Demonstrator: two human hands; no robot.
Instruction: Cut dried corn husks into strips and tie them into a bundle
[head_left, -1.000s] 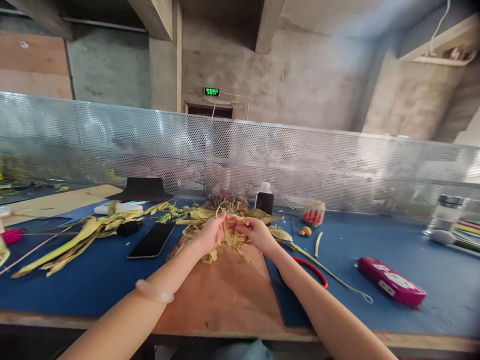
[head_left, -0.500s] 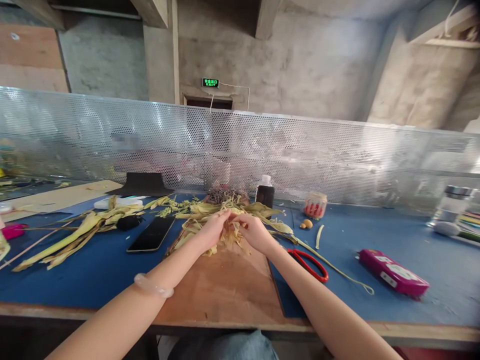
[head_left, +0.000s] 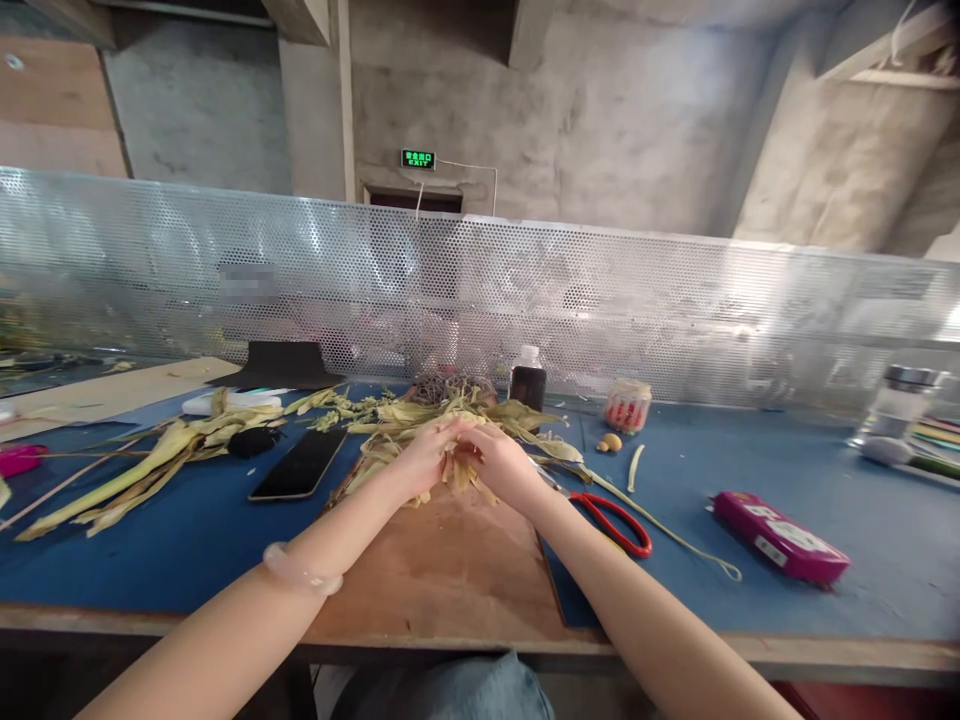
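A wooden board [head_left: 450, 580] lies on the near edge of a blue desk [head_left: 750, 590]. Above its far end, the left hand [head_left: 422, 462] and right hand [head_left: 501, 466] meet, both closed around a bundle of dried leaf strips [head_left: 459, 468]. Red scissors [head_left: 619, 523] lie just right, a phone [head_left: 298, 465] to the left. Beyond stand a dark bottle [head_left: 528, 380] and a perforated metal screen [head_left: 675, 310].

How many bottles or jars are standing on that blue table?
3. A dark bottle with a white cap stands behind the husk pile, a small red-filled jar to its right, and a clear jar at the far right edge. Others may be hidden.
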